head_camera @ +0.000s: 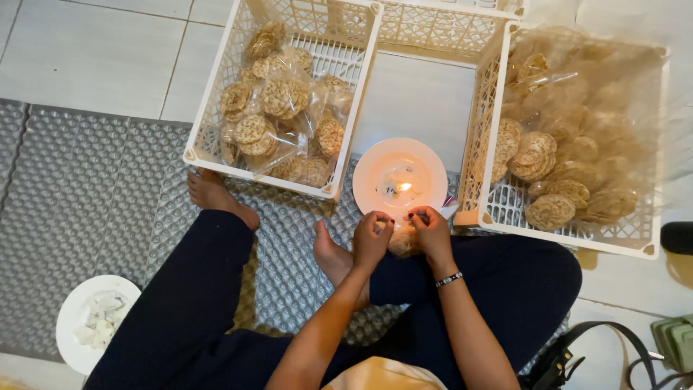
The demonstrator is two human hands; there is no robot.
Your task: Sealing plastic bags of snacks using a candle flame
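Note:
My left hand (pixel 371 238) and my right hand (pixel 431 230) are close together just in front of a white plate (pixel 375 160) with a small burning candle (pixel 403 187) on it. Between them they pinch a small clear bag of round woven crackers (pixel 403 242), holding its top edge near the flame. A bracelet sits on my right wrist. Most of the bag is hidden by my fingers.
A white plastic crate (pixel 209 108) at the left holds several sealed cracker bags. A second crate (pixel 485 130) at the right holds loose crackers in a big plastic liner. A small white plate (pixel 72 310) lies on the grey mat at lower left. A black bag strap (pixel 599 347) lies at lower right.

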